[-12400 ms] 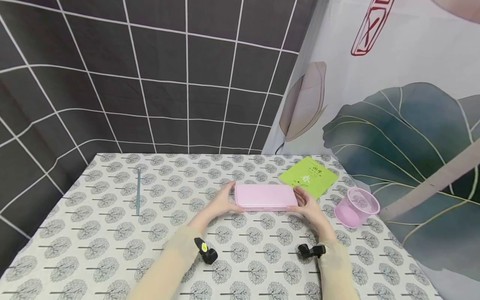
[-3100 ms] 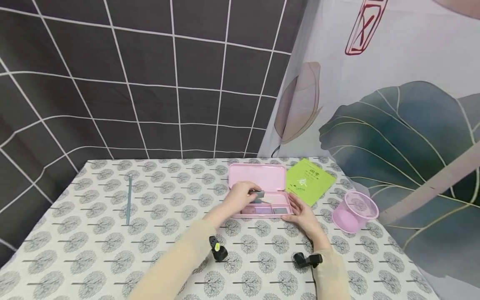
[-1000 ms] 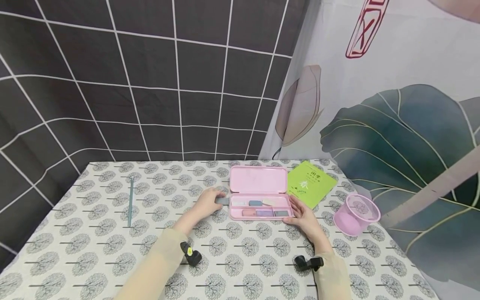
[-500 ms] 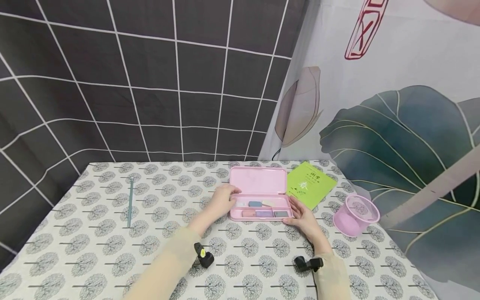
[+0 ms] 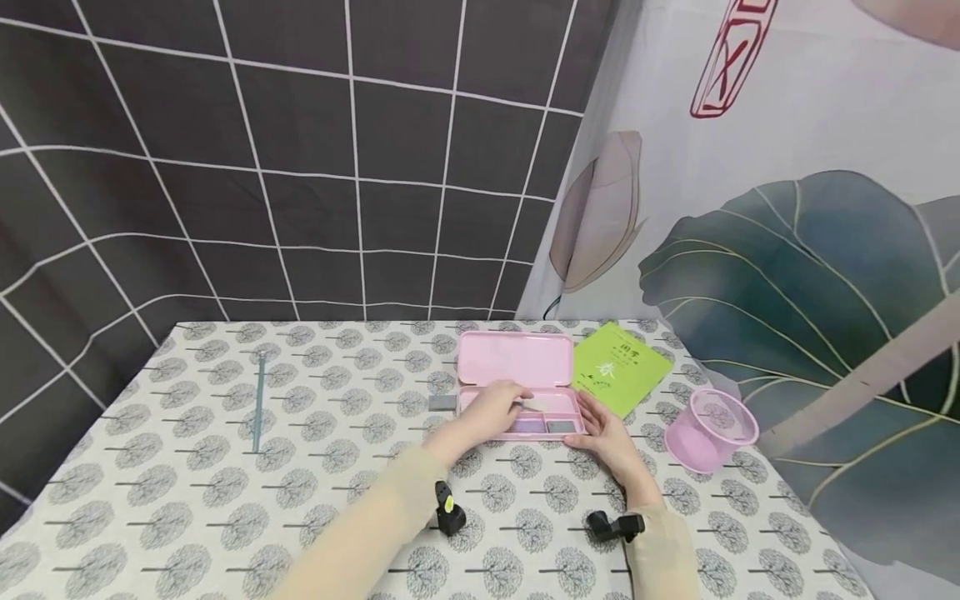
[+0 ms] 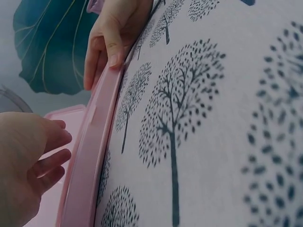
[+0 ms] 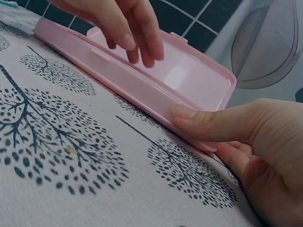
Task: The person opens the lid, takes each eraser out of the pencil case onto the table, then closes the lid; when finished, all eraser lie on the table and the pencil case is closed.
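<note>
A pink pencil case [image 5: 556, 400] lies with its lid [image 5: 515, 359] raised. My left hand [image 5: 491, 410] reaches down over the left half of its tray. In the right wrist view its fingers hang loosely bent above the case, with nothing visible between them. Its fingertips come close to a small blue block, mostly hidden. A cream piece [image 5: 537, 406], a purple block [image 5: 528, 426] and a grey-green block [image 5: 561, 427] lie in the compartments. My right hand [image 5: 609, 433] grips the case's right end, thumb [image 7: 194, 118] on the front wall. A grey block [image 5: 442, 402] rests on the cloth left of the case.
A green booklet [image 5: 624, 367] lies behind the case's right side. Right of my right hand stands a pink mesh-like cup [image 5: 711, 431]. A thin blue-grey pencil-like stick [image 5: 258, 408] lies far left. Dark grid cloth [image 5: 300, 208] hangs behind the table.
Earlier the case was closed between both hands. Since its lid opened, my left hand has carried the grey block out to the left, let go, and returned over the tray. My right hand stays.
</note>
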Available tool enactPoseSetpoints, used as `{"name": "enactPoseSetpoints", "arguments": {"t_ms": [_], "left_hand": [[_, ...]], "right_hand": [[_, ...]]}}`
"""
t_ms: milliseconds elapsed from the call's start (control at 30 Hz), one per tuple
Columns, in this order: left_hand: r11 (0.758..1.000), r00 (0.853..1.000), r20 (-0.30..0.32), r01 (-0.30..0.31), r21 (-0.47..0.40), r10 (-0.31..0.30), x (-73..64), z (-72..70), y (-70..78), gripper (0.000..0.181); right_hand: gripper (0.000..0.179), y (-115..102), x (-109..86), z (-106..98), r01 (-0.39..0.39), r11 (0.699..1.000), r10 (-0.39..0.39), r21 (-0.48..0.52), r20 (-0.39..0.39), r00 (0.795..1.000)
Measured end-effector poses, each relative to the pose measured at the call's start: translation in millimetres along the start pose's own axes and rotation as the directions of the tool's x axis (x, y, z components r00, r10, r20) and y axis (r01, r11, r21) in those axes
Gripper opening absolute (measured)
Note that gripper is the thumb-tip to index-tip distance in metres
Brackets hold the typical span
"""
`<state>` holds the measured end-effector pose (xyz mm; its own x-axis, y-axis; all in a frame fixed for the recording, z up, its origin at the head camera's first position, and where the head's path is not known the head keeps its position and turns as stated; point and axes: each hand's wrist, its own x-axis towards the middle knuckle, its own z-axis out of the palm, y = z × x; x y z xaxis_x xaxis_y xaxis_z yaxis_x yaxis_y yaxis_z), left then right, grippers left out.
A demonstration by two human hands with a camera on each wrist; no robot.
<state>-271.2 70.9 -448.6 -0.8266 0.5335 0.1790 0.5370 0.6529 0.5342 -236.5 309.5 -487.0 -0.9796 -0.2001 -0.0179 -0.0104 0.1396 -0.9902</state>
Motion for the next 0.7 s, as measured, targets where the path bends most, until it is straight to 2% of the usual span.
{"name": "enactPoseSetpoints", "arguments": {"t_ms": [233,433,700], "left_hand": [[0.997,0.996,0.081,-0.038,0.074,0.032,11.1,6.5,8.8,0.033],[0.984,0.992,0.125,-0.037,0.174,0.015,18.1,11.5,8.3,0.035],[0.989,0.992,0.122,-0.007,0.147,-0.011,28.0,13.0,13.2,0.031]], "right_hand": [[0.096,1,1.9,1,0.001,1.0,-0.002,-0.015,-0.007,1.0],[0.094,2,3.9,2,0.01,1.0,-0.01,0.005,-0.005,1.0],[0.095,2,1.6,0,0.003,1.0,-0.003,0.004,-0.013,1.0]]}}
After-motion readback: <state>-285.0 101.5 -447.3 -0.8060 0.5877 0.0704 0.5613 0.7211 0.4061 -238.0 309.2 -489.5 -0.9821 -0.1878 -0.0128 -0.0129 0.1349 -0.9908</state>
